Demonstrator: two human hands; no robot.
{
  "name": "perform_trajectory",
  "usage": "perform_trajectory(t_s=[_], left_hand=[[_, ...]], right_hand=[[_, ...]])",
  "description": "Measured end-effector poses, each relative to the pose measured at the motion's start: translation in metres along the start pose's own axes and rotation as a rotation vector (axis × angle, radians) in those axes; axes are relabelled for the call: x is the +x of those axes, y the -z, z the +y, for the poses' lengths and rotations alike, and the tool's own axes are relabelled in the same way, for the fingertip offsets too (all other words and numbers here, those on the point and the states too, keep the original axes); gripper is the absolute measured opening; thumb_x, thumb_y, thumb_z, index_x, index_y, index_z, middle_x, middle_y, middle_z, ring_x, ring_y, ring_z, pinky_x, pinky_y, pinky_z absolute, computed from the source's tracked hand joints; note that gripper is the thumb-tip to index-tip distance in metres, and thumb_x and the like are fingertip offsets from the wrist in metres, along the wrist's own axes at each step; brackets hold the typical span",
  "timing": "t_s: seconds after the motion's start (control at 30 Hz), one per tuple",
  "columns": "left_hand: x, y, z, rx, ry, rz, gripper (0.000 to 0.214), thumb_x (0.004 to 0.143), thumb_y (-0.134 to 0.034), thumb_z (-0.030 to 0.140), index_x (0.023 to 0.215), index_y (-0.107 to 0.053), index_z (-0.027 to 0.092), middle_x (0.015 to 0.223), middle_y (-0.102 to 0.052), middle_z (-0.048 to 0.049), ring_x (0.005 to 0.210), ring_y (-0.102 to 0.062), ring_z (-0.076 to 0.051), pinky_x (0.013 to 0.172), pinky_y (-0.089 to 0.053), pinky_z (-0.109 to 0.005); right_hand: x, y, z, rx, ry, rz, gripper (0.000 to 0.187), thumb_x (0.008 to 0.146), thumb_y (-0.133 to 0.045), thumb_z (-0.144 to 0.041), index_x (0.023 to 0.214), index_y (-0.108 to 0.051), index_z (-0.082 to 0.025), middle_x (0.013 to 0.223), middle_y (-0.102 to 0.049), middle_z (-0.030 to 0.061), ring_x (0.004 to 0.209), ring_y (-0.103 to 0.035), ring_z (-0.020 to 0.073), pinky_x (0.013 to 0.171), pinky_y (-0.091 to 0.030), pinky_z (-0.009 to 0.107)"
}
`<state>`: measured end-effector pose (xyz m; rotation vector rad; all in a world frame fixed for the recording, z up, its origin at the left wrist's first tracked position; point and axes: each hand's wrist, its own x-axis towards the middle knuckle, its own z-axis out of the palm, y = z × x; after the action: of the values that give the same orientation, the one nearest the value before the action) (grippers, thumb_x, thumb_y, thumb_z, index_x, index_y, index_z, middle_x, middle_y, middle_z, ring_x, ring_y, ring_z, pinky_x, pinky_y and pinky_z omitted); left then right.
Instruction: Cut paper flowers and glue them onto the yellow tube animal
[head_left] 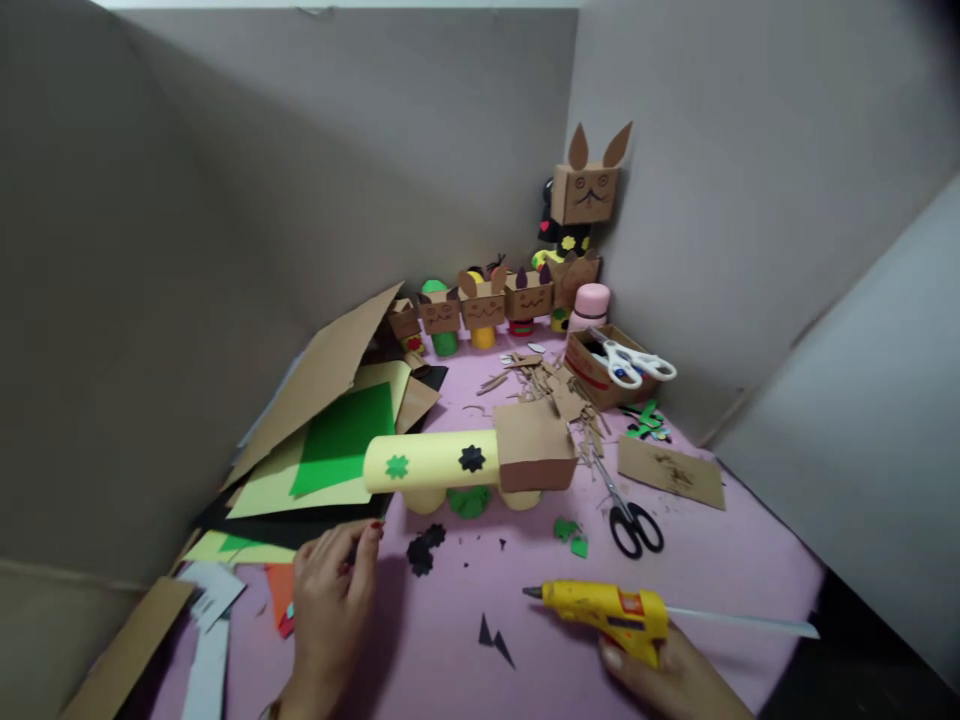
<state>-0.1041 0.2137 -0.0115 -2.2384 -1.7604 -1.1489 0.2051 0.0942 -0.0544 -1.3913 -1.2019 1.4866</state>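
Toward the front right corner of the bench (431, 655), a yellow glue gun (596, 603) — probably light, rigid, hot-nosed, best held by its handle (646, 648). Right hand (667, 672): fingers wrapped around it. Left hand (334, 585): fingers curled; cannot tell whether pinching anything.

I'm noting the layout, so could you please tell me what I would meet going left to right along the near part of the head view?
Brown cardboard strip, white pieces, orange piece, left hand, black flower cutouts, pointed black scraps, yellow glue gun held in the right hand.
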Motion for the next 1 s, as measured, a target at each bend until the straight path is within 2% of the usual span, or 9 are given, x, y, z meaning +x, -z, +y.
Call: perform_trajectory(t_s=[0.1, 0.2, 0.3, 0.47, 0.63, 0.83, 1.0], left_hand=[[-0.004, 0.0, -0.008, 0.0, 0.126, -0.183, 0.03, 0.086, -0.043, 0.041, 0.086, -0.064, 0.02, 0.084, -0.071, -0.0052, 0.08, -0.063, -0.023, 0.073, -0.042, -0.036], [-0.009, -0.005, -0.008, -0.01, 0.19, -0.367, 0.029, 0.085, -0.043, 0.039, 0.088, -0.065, 0.02, 0.09, -0.071, -0.006, 0.086, -0.063, -0.025, 0.077, -0.042, -0.037], [-0.011, -0.01, -0.003, 0.037, 0.213, -0.464, 0.029, 0.085, -0.043, 0.037, 0.092, -0.064, 0.019, 0.094, -0.069, -0.0074, 0.09, -0.062, -0.026, 0.076, -0.042, -0.038], [-0.008, -0.014, 0.007, 0.161, 0.239, -0.493, 0.024, 0.082, -0.048, 0.037, 0.089, -0.063, 0.019, 0.091, -0.067, -0.0072, 0.092, -0.06, -0.029, 0.074, -0.038, -0.04], [-0.012, -0.013, 0.008, 0.145, 0.232, -0.514, 0.026, 0.088, -0.039, 0.031, 0.084, -0.062, 0.02, 0.09, -0.066, -0.0059, 0.091, -0.059, -0.026, 0.075, -0.035, -0.039], [-0.016, -0.013, 0.011, 0.105, 0.22, -0.468, 0.023, 0.088, -0.041, 0.031, 0.087, -0.062, 0.021, 0.091, -0.066, -0.0052, 0.092, -0.058, -0.026, 0.075, -0.033, -0.038], [-0.007, -0.018, 0.025, 0.078, 0.138, -0.435, 0.022, 0.088, -0.043, 0.031, 0.086, -0.063, 0.022, 0.089, -0.067, -0.0045, 0.088, -0.059, -0.024, 0.073, -0.032, -0.037]], right_hand=[[-0.001, -0.001, 0.004, -0.061, -0.028, 0.025, 0.051, 0.076, -0.058, -0.055, 0.115, -0.065, -0.023, 0.111, -0.069, 0.008, 0.105, -0.061, 0.0297, 0.098, -0.042, 0.04], [-0.002, -0.002, 0.002, -0.093, -0.019, 0.028, 0.053, 0.075, -0.057, -0.056, 0.115, -0.065, -0.022, 0.112, -0.069, 0.0085, 0.106, -0.06, 0.0302, 0.096, -0.044, 0.04], [-0.002, -0.003, 0.0, -0.115, -0.017, 0.036, 0.053, 0.075, -0.057, -0.056, 0.113, -0.067, -0.022, 0.113, -0.069, 0.0092, 0.108, -0.06, 0.0306, 0.096, -0.044, 0.041], [-0.002, -0.005, -0.001, -0.084, -0.014, 0.038, 0.053, 0.075, -0.057, -0.056, 0.113, -0.067, -0.021, 0.116, -0.068, 0.0093, 0.11, -0.059, 0.0299, 0.099, -0.042, 0.041], [-0.003, -0.004, -0.003, -0.136, -0.041, 0.042, 0.058, 0.076, -0.055, -0.06, 0.116, -0.065, -0.019, 0.12, -0.065, 0.0097, 0.112, -0.058, 0.0305, 0.102, -0.039, 0.043], [-0.003, -0.003, -0.003, -0.161, -0.029, 0.022, 0.061, 0.077, -0.051, -0.062, 0.119, -0.063, -0.019, 0.123, -0.063, 0.0098, 0.115, -0.055, 0.03, 0.103, -0.037, 0.042], [-0.002, -0.003, -0.001, -0.152, -0.047, 0.011, 0.06, 0.077, -0.052, -0.061, 0.118, -0.063, -0.019, 0.122, -0.064, 0.0096, 0.114, -0.057, 0.0294, 0.102, -0.039, 0.041]])
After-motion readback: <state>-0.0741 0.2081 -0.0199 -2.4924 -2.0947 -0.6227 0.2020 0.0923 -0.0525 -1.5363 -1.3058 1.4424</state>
